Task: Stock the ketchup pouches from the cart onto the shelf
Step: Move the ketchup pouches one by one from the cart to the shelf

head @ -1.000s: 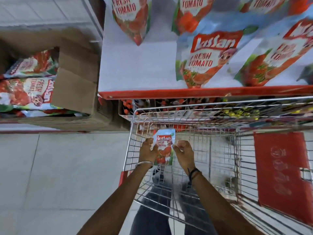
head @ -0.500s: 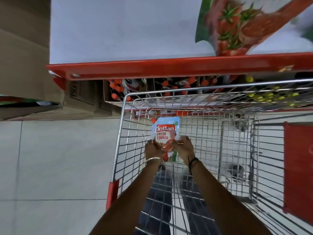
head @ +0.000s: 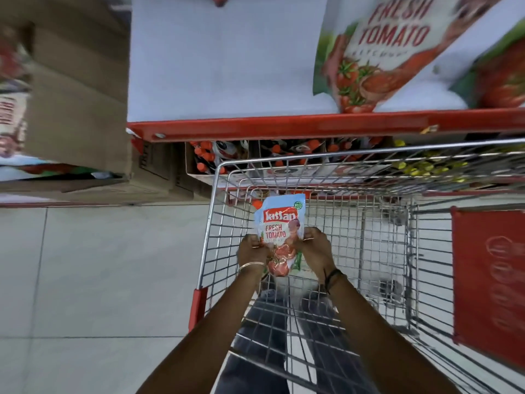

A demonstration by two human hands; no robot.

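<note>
So this is the pick-up-and-carry step: one white-and-red soft plastic ketchup pouch (head: 279, 234) with "Fresh Tomato" printed on it is held upright over the silver wire shopping cart (head: 369, 251), a bit below the middle of the frame. The left hand (head: 252, 251) has the pouch's lower left edge and the right hand (head: 314, 248) the lower right edge – fingers curled in and clamped on the sides, thumbs on the front face. The pouch's red cap pokes out at its upper left corner.

Rest of the cart looks bare as far as I can tell, though the wire mesh and blur make it hard to be sure nothing flat lies in the bottom.

The white shelf with the red front lip (head: 284, 127) runs across the top of the frame. Two bigger-looking ketchup pouches (head: 377, 52) already stand at the upper right, and there's a wide bare stretch of shelf at upper centre.

Next move, I'd guess: lift the pouch up and forward over the cart's front rim and the red lip, then set it on its base in that bare stretch beside the others – it's a floppy pouch, so it probably needs settling upright before letting go.
</note>
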